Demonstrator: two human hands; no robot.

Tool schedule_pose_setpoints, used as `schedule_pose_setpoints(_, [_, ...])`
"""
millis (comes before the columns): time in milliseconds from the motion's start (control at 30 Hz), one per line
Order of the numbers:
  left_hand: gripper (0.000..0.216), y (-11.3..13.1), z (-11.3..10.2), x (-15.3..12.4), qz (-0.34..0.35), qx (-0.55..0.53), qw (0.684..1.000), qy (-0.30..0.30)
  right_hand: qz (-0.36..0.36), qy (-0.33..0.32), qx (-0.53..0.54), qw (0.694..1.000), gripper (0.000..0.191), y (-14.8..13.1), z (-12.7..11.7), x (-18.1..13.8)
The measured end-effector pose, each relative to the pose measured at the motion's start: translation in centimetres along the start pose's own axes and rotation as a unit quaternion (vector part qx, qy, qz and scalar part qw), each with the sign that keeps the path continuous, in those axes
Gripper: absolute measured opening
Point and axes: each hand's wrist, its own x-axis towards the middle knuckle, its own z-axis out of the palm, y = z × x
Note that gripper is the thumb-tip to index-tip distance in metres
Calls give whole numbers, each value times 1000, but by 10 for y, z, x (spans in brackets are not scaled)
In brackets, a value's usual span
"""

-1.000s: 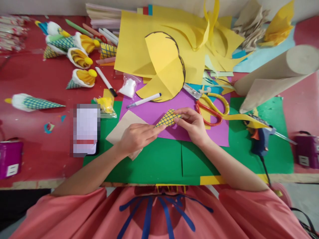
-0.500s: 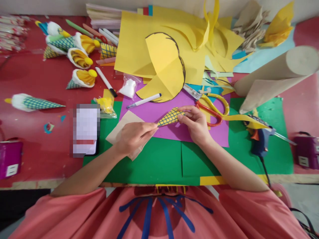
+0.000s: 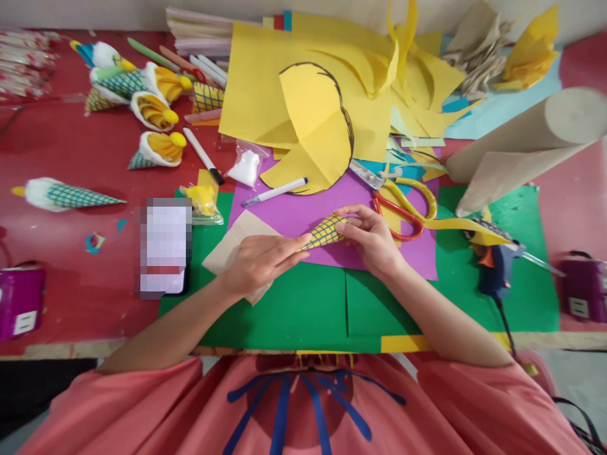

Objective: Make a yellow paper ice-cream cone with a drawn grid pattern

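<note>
A small yellow paper cone [image 3: 326, 232] with a dark blue grid pattern is held between both hands above the purple sheet. My left hand [image 3: 258, 262] pinches its pointed tip, and my right hand [image 3: 372, 239] grips the wider end with thumb and fingers. Under my left hand lies a piece of beige paper [image 3: 222, 249]. Red and yellow-handled scissors [image 3: 403, 205] rest just beyond my right hand. A marker [image 3: 275, 192] and a folded yellow paper shape [image 3: 327, 139] with a black outline lie behind the cone.
Several finished cones [image 3: 159, 148] with white rims sit at the left, near a phone [image 3: 165, 246]. Bags of white clay [image 3: 246, 165] and yellow clay [image 3: 203, 201] lie between. At the right are a glue gun [image 3: 496, 265] and a beige paper roll [image 3: 516, 139].
The cone has shifted slightly down, and my left fingers have slid a little further along its tip. My right hand still grips the wide end.
</note>
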Motion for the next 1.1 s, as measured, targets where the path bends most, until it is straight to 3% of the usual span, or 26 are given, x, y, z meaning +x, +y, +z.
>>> schedule_pose_setpoints(367, [35, -1, -2, -1, 15, -75, 997, -4, 35, 4, -29, 999, 27, -3, 1, -2])
schedule_pose_setpoints(600, [29, 1, 4, 0, -23, -16, 1000, -3, 27, 11, -18, 999, 26, -1, 7, -5])
schedule_pose_setpoints(1100, [32, 2, 6, -3, -91, -90, 992, 0, 18, 28, -18, 999, 26, 2, 9, -7])
